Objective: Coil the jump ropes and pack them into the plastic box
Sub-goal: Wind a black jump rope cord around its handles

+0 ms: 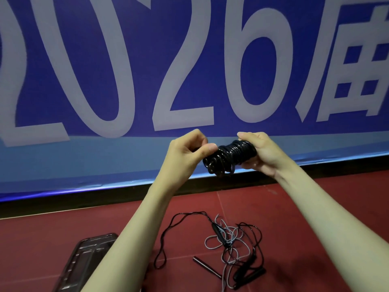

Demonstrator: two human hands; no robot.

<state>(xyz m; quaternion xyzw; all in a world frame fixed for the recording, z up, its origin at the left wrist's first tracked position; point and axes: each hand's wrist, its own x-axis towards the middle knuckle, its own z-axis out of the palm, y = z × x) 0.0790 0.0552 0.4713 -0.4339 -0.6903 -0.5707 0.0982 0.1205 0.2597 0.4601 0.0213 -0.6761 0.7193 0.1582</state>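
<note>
Both hands, left hand (185, 152) and right hand (261, 152), clamp a glossy black coiled jump rope (230, 158); loose black-and-grey ropes (231, 241) tangle on the red floor (305, 207) at six o'clock.

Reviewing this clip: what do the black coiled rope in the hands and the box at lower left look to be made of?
The coiled rope, held by the left hand and the right hand, looks like plastic-coated cord: glossy black, with bright highlights along each loop; any core is hidden. The box on the red floor looks like smoky translucent plastic: moulded ribs show, and the floor's red tints it.
</note>
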